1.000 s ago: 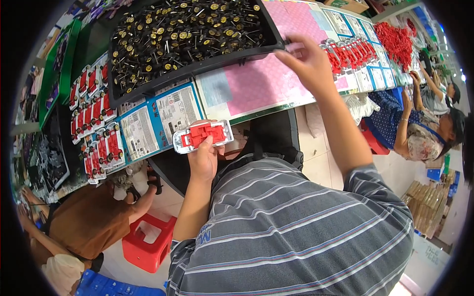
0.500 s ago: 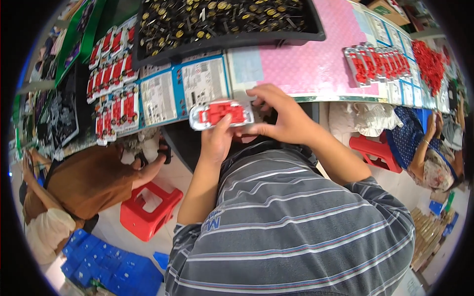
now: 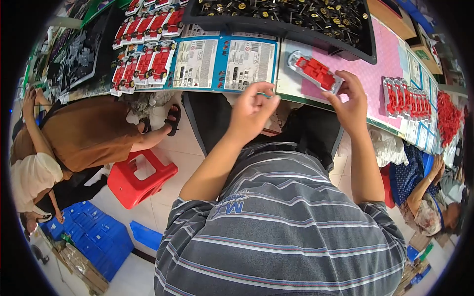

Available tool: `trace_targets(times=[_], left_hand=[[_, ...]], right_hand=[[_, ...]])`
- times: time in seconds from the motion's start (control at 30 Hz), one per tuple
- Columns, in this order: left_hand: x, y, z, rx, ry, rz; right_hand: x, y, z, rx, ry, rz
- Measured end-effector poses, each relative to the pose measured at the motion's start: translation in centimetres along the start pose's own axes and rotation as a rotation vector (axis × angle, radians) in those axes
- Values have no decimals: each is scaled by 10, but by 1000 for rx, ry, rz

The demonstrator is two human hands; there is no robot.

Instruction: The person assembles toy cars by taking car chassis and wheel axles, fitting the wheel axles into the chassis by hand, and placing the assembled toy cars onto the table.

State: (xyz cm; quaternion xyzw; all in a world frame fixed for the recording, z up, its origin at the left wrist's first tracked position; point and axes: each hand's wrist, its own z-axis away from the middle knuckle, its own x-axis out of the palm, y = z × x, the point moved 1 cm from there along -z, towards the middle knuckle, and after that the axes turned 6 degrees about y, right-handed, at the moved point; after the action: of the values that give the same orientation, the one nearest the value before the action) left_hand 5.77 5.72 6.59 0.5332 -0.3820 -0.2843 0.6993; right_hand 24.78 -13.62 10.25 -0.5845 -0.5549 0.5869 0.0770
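Observation:
My right hand (image 3: 353,106) grips one end of a toy car body (image 3: 314,70), thumb on the near side and fingers round the far side. The car body has a silver-grey shell with a red base facing up, and no wheels show on it. It is over the pink and white tabletop, slanting away to the left. My left hand (image 3: 252,112) is apart from it, in front of the table edge. Its fingers are curled and its thumb and index come close together; whatever is between them is too small to name.
A black tray (image 3: 281,27) of small wheels on axles lies at the back. Rows of wheeled red-and-white toy cars (image 3: 160,61) stand at left, more car bodies (image 3: 405,98) at right beside a heap of red parts (image 3: 448,118). A red stool (image 3: 140,180) and co-workers flank me.
The car body has passed from my left hand to my right hand and moved right, over the table. My left hand has let go of it. The view has shifted too.

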Motion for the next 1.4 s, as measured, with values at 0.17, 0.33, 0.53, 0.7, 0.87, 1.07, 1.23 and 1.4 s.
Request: trace_targets(times=[0.17, 0.33, 0.53, 0.7, 0.87, 1.07, 1.23, 1.4], left_hand=[[-100, 21, 6, 429, 746, -500], [-164, 44, -6, 384, 1155, -947], [-183, 41, -21, 367, 1139, -947], [-192, 34, -29, 382, 1178, -1044], [-175, 34, -26, 319, 1177, -801], [-134, 26, -7, 435, 1014, -868], [-89, 9, 18, 294, 755, -755], [-75, 12, 25, 149, 553, -585]], right_hand=[[8, 13, -2, 22, 1, 105], [10, 10, 3, -92, 57, 215], [-11, 1, 8, 26, 165, 153], [-20, -30, 4, -98, 227, 218], [4, -74, 2, -174, 157, 87], [81, -104, 3, -69, -286, -233], [153, -105, -2, 252, -553, -424], [182, -111, -10, 314, -512, -337]])
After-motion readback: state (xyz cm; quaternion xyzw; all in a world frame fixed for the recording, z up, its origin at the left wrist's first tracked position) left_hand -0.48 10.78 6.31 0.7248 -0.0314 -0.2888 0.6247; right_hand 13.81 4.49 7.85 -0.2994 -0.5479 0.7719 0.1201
